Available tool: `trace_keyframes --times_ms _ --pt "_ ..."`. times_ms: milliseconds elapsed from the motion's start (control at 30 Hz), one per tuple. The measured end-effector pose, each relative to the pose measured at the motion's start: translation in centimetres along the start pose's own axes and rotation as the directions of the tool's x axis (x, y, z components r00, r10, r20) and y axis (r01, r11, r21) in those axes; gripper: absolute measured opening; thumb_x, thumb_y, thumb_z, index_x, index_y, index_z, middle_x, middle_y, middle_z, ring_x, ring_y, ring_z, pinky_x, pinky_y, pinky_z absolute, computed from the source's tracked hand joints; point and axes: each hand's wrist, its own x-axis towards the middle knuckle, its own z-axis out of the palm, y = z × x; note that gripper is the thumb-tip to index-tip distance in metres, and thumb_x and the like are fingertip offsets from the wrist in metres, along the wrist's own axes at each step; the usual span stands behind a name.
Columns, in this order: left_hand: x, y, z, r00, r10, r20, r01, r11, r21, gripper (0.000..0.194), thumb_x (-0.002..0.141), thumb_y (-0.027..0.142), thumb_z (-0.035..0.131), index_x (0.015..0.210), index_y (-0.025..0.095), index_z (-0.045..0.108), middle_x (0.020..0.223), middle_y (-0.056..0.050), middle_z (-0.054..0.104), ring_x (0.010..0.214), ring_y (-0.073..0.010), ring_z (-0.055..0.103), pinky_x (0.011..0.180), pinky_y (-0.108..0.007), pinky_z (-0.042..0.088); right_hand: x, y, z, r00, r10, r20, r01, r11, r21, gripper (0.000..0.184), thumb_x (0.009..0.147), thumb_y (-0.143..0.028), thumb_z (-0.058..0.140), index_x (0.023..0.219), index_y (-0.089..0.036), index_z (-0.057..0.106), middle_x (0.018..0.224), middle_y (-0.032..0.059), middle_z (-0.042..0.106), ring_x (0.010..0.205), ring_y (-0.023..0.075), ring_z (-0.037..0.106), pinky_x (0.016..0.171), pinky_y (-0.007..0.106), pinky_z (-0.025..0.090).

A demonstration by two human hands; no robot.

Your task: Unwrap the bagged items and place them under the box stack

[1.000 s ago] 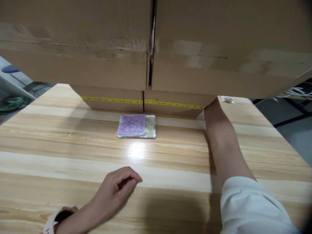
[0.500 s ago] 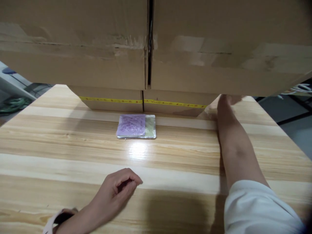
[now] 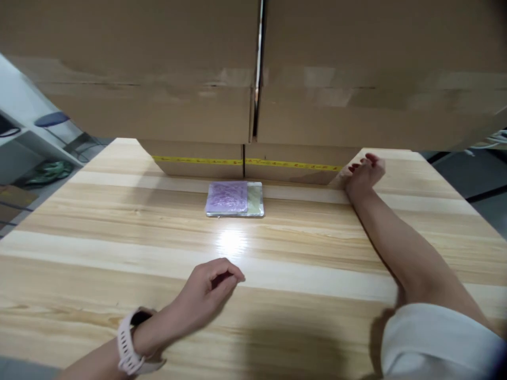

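Note:
A flat wrapped packet [image 3: 234,199], purple on the left and pale green on the right, lies on the wooden table [image 3: 119,232] just in front of a cardboard box [image 3: 198,168] with a yellow tape strip. My left hand [image 3: 209,287] rests on the table nearer to me, fingers curled loosely with nothing in them and a pale watch [image 3: 127,343] on the wrist. My right hand [image 3: 362,174] lies by the box's right corner with its fingers curled; what they hold, if anything, is hidden.
Two large cardboard flaps [image 3: 253,68] hang over the top of the view with a narrow gap between them. A white shelf [image 3: 24,132] and a green bundle [image 3: 47,171] on the floor are beyond the table's left edge. Dark floor lies to the right.
My right hand has drawn back from under the flap by the box corner and now shows. The small clear packet that lay there is no longer visible. The view shifted slightly.

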Motion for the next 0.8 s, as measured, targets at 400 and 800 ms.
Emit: trace_keyframes --times_ms 400,800 --pt "-0.2 0.3 0.2 0.994 0.105 -0.034 -0.106 0.994 -0.038 0.02 0.094 0.029 0.06 0.1 0.014 0.071 0.08 -0.004 0.068 0.07 -0.0136 0.055 0.066 -0.026 0.044 -19.3 -13.5 -2.7 0.305 -0.727 0.615 0.613 0.645 0.457 0.074 0.091 -0.055 0.066 0.156 -0.024 0.047 0.17 0.0113 0.034 0.154 0.0366 0.034 0.122 0.06 0.031" --pt "0.5 -1.6 -2.0 0.935 0.097 -0.341 -0.176 0.962 -0.21 0.03 0.089 0.035 0.068 0.115 0.019 0.066 0.105 -0.006 0.067 0.073 -0.0131 0.064 0.062 -0.026 0.054 -20.7 -14.3 -5.3 0.575 -0.355 0.737 0.016 0.905 0.424 0.072 0.105 -0.066 0.024 0.128 -0.013 0.066 0.109 0.0163 0.076 0.095 0.0302 0.072 0.083 0.045 0.058"
